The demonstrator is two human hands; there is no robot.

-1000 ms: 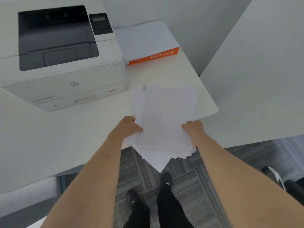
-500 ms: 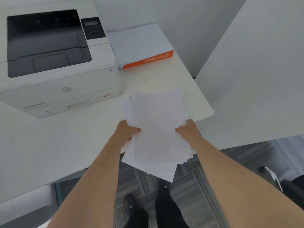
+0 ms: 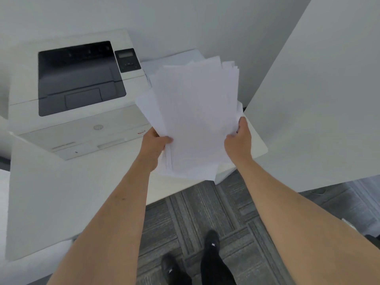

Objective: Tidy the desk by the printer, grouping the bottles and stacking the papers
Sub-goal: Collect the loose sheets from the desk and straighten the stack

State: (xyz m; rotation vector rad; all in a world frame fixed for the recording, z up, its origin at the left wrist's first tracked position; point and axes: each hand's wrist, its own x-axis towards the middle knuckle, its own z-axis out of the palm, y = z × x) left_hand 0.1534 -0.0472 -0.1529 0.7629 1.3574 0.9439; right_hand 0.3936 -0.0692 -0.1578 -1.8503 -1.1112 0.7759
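Note:
A loose, uneven stack of white papers [image 3: 197, 118] is held up off the white desk [image 3: 61, 192], tilted toward me, its sheets fanned out at the top and bottom edges. My left hand [image 3: 155, 144] grips the stack's lower left edge. My right hand [image 3: 238, 138] grips its lower right edge. The papers hide most of the desk's right end and the paper ream behind them. No bottles are in view.
A white printer [image 3: 82, 95] with a dark output tray stands on the desk at the left. A corner of a white paper ream [image 3: 174, 57] shows behind the stack. A white partition panel [image 3: 320, 99] rises at the right. Below is grey patterned carpet [image 3: 195, 212] and my feet.
Both hands have lifted the paper stack off the desk and raised it upright in front of the printer's right side; the view has tilted upward.

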